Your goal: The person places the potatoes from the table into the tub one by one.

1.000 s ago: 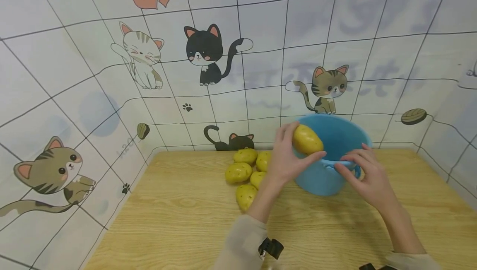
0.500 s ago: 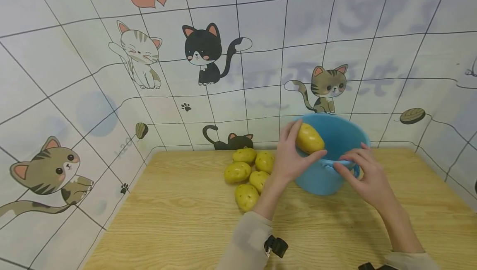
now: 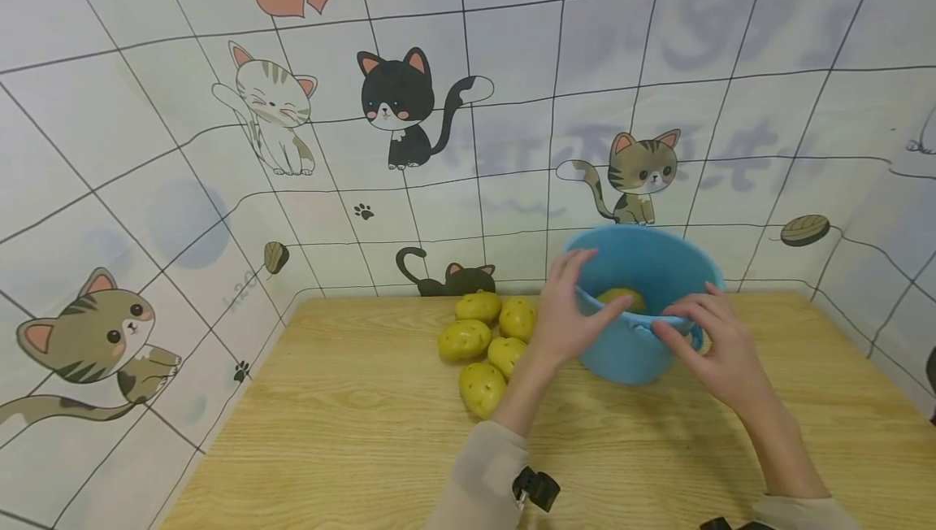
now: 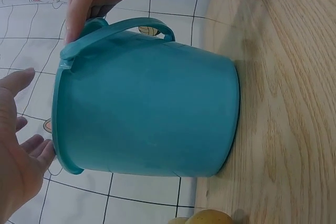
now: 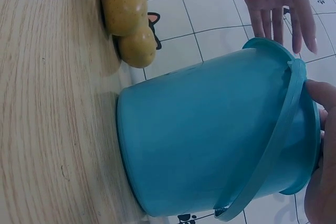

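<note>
A blue bucket (image 3: pixel 629 361) stands upright on the table, and a yellow potato (image 3: pixel 623 299) shows inside it, partly hidden by the front rim and the left thumb. My left hand (image 3: pixel 569 320) is at the bucket's left rim with its fingers spread and nothing between them. In the left wrist view its fingertips (image 4: pixel 46 153) are right at the rim. My right hand (image 3: pixel 724 349) pinches the front right rim, thumb outside and fingers over the edge. The right wrist view shows the bucket's handle (image 5: pixel 273 153) hanging down the outside.
Several potatoes (image 3: pixel 465 340) lie grouped on the wooden table (image 3: pixel 344 432), left of the bucket and beside my left forearm. A tiled wall with cat pictures (image 3: pixel 398 107) rises close behind the bucket. Side walls stand to the left and right.
The left hand has let go of the potato, which has dropped from its fingers down into the bucket. The right hand has kept its hold on the rim.
</note>
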### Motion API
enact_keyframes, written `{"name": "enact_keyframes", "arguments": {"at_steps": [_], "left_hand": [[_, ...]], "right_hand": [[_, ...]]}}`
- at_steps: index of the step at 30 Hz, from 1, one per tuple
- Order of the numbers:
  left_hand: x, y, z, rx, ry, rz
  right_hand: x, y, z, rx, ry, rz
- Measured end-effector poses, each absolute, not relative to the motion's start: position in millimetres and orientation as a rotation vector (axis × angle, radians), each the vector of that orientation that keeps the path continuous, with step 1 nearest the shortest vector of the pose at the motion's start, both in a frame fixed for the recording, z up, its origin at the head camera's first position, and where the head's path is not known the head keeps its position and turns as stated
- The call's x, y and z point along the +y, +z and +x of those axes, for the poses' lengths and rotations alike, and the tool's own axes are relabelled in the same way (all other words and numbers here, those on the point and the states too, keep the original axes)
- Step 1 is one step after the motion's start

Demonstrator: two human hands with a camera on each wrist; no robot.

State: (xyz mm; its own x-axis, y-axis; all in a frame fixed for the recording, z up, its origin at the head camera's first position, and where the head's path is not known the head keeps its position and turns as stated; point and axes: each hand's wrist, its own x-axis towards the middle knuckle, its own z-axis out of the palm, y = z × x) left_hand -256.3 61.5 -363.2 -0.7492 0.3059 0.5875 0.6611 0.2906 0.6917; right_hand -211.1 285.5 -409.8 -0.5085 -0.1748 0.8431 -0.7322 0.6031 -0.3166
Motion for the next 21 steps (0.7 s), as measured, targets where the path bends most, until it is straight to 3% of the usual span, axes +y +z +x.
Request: {"name": "enact_keyframes", "arguments": {"at_steps": [21], "left_hand": [[39.1, -367.6, -241.4, -2.090, -1.509, -0.969]], "right_hand": [[284.5, -410.1, -210.1, -2.036, 0.874, 0.675]]}}
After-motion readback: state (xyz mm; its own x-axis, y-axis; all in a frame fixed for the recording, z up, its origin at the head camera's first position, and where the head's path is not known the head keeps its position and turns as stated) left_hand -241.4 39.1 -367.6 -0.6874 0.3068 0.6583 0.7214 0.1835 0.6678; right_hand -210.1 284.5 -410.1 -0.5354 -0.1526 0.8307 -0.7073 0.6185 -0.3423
